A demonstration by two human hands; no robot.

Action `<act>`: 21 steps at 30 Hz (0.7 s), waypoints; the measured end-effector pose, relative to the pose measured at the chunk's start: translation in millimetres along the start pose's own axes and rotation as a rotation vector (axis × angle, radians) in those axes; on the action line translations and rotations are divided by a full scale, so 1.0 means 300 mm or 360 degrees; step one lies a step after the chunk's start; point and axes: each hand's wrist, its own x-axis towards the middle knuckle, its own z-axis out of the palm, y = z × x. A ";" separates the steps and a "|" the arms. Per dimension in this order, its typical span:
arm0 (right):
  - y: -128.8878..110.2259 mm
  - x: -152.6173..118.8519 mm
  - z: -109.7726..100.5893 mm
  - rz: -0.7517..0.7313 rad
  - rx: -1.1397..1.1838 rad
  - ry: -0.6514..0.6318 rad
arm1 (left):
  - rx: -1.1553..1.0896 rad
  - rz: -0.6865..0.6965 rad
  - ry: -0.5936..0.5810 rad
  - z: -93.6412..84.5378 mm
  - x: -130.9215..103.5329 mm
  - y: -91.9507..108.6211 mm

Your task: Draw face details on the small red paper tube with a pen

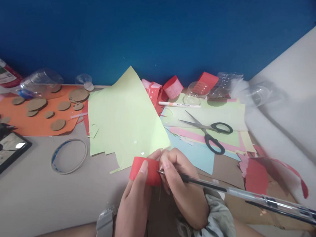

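My left hand [138,193] grips a small red paper-covered piece [149,174], curved like a short ring, with the thumb pressed on its front. In my right hand [177,178] is a clear ballpoint pen [239,192], its dark grip between the fingers and its metal tip at the red piece's right edge. Whether the tip touches the piece, I cannot tell. Just beyond both hands lies a large light-green paper sheet [122,119] with a ragged lower edge.
Black-handled scissors [207,129] lie partly spread on coloured papers [198,158]. A white marker [179,105] and red rings [173,87] are behind. Leftward are a tape roll [69,156], cardboard discs [36,104] on orange paper [42,124], and a dark-framed tablet-like object [4,161]. A blue wall [154,30] stands behind.
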 end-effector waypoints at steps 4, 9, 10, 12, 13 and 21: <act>0.002 0.002 0.003 -0.0067 -0.0041 0.0010 | 0.0084 -0.0124 0.0149 -0.016 -0.002 -0.017; 0.000 -0.001 0.008 -0.0177 -0.0153 0.0027 | 0.0084 -0.0088 0.0156 -0.008 -0.002 -0.010; 0.002 -0.003 0.008 -0.0190 -0.0164 0.0025 | 0.0059 -0.0076 0.0135 -0.004 -0.004 -0.005; 0.009 -0.006 0.007 -0.0191 -0.0171 0.0011 | -0.0026 -0.0107 0.0058 0.005 -0.008 0.007; 0.012 -0.008 0.006 -0.0186 -0.0167 0.0001 | -0.0046 -0.0116 0.0051 0.009 -0.011 0.013; 0.021 -0.011 -0.006 -0.0045 0.0073 -0.0028 | -0.0177 -0.0157 0.0091 0.023 -0.016 0.032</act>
